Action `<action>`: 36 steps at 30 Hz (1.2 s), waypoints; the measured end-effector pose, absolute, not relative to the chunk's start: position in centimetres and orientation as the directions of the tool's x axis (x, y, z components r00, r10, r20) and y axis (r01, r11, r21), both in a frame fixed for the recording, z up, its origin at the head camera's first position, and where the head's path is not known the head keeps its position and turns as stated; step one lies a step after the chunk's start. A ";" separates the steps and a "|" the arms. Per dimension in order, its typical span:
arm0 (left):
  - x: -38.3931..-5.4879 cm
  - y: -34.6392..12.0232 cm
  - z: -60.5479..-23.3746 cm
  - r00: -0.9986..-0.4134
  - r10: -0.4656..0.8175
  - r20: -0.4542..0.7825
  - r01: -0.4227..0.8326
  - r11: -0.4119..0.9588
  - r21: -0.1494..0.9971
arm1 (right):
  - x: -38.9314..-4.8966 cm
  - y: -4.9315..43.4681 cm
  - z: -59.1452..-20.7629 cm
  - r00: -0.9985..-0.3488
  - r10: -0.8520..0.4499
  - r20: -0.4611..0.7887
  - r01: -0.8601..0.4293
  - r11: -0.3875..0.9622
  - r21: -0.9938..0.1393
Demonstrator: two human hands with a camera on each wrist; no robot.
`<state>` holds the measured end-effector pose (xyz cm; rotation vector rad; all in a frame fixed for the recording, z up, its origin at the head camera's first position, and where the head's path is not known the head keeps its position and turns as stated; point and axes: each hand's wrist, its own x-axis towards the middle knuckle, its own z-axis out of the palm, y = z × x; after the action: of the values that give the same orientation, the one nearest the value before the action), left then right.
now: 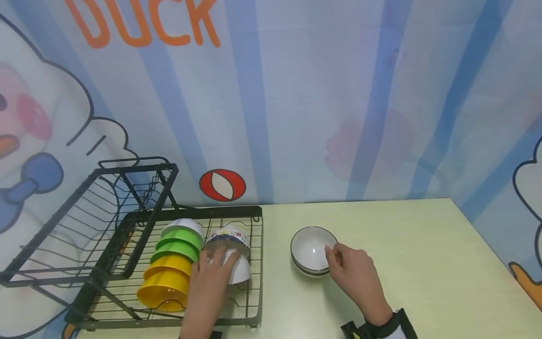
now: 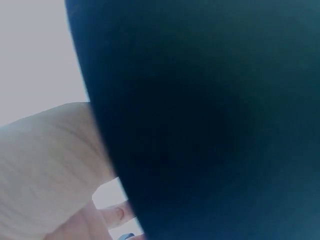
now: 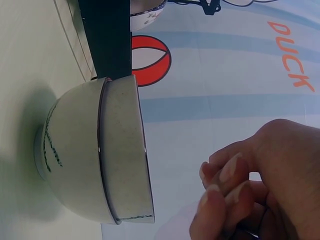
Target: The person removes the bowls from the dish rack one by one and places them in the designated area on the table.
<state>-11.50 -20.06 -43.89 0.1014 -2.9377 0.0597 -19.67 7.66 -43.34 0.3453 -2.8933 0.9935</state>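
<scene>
At the dish rack's right side, my left hand [image 1: 209,278] holds a white bowl [image 1: 241,272] standing on its side, fingers over it; the thumb is hidden. Just behind that bowl is another with a floral band [image 1: 229,234]. In the left wrist view a dark surface blocks most of the hand [image 2: 50,170]. My right hand [image 1: 355,275] hovers by the right rim of two nested, dark-rimmed white bowls [image 1: 312,247] on the table. The right wrist view shows a gap between the loosely curled fingers [image 3: 227,167] and the nested bowls [image 3: 75,155].
A black wire dish rack [image 1: 256,301] stands on the left of the pale table [image 1: 402,263], with a raised tier [image 1: 84,226] at its far left. Its lower tier holds a row of yellow bowls [image 1: 163,289], green bowls [image 1: 182,240] and a white one [image 1: 186,223]. A printed backdrop [image 1: 296,117] hangs behind.
</scene>
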 end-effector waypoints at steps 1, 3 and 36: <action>-11.5 -20.1 -43.9 -0.977 -0.061 0.206 -0.070 0.997 -0.036 | -19.7 7.7 -43.3 -0.973 -0.190 0.132 -0.231 0.767 -0.599; -11.5 -20.1 -43.9 -0.976 -0.057 0.212 -0.067 0.997 -0.041 | -19.7 7.7 -43.3 -0.973 -0.189 0.134 -0.232 0.767 -0.599; -12.3 -21.3 -45.4 -0.955 -0.087 0.283 -0.098 0.995 -0.022 | -19.7 8.0 -42.8 -0.975 -0.180 0.131 -0.223 0.786 -0.576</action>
<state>-12.27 -21.35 -45.44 0.1350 -2.8523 0.0514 -19.68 8.01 -42.79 0.3282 -2.9032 0.9503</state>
